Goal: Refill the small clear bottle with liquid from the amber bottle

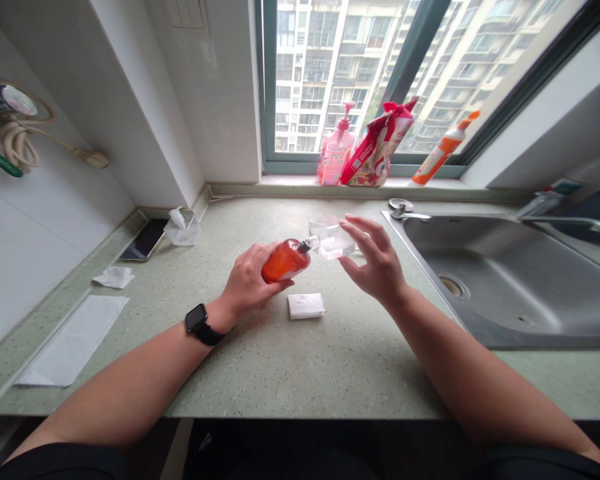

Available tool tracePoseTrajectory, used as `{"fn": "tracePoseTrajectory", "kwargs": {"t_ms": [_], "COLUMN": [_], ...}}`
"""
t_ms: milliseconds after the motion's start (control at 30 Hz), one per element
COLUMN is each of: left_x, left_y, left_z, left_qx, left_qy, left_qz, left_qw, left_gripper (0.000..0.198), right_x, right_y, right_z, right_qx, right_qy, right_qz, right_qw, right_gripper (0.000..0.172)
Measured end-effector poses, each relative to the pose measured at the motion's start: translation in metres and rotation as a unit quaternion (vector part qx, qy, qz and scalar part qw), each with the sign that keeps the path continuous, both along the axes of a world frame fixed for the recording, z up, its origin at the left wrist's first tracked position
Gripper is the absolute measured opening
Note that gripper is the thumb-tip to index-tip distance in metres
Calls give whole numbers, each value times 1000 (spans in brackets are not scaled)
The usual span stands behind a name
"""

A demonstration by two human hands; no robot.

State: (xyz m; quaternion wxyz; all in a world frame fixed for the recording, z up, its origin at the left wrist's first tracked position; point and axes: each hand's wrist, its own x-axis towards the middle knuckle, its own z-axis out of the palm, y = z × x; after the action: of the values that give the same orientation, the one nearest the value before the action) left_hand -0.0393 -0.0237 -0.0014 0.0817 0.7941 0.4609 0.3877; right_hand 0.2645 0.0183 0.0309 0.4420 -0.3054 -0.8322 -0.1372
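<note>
**Inspector:** State of the left hand (250,280)?

**Onlooker:** Closed around an orange-red bottle (284,262), fingers wrapped across its body. The bottle is tilted, with its narrow neck pointing up and to the right. A black smartwatch (196,319) sits on that wrist.

**Inspector:** And the right hand (375,263)?

**Onlooker:** Open wide, fingers spread and curved. I cannot confirm it holds anything. Its fingertips (347,223) are at a clear square bottle (331,237), just beside it or touching it; from here I cannot tell which.

**Inspector:** Position of the two bottles?

**Onlooker:** Both are just left of the steel sink (500,280), over the speckled green counter (240,380). Their necks nearly meet, but I cannot tell whether they touch.

**Inspector:** Other items?

**Onlooker:** A folded white tissue (306,306) lies below the hands, left of the sink. Farther left of the sink are a small clear cup (183,232), a smartphone (144,240), a crumpled tissue (113,277) and a white paper sheet (73,340). Behind the sink, the windowsill (290,180) carries a pink pump bottle (335,150), a red patterned pouch (379,148) and an orange-and-white bottle (437,155).
</note>
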Motion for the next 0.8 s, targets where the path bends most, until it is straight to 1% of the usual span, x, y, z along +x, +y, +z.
{"fn": "tracePoseTrajectory", "kwargs": {"t_ms": [400,667,800], "left_x": [0,0,0], "left_y": [0,0,0], "left_z": [0,-1,-1], "left_qx": [4,8,6], "left_qy": [-3,-4,-3], "left_qz": [-3,-4,-5], "left_qw": [1000,1000,1000], "left_gripper": [77,77,76], "right_x": [0,0,0], "right_y": [0,0,0], "right_z": [0,0,0], "right_qx": [0,11,12], "right_qy": [-7,-8,-14], "right_qz": [-11,-2,-11], "right_qw": [1000,1000,1000], "right_gripper": [87,89,92]}}
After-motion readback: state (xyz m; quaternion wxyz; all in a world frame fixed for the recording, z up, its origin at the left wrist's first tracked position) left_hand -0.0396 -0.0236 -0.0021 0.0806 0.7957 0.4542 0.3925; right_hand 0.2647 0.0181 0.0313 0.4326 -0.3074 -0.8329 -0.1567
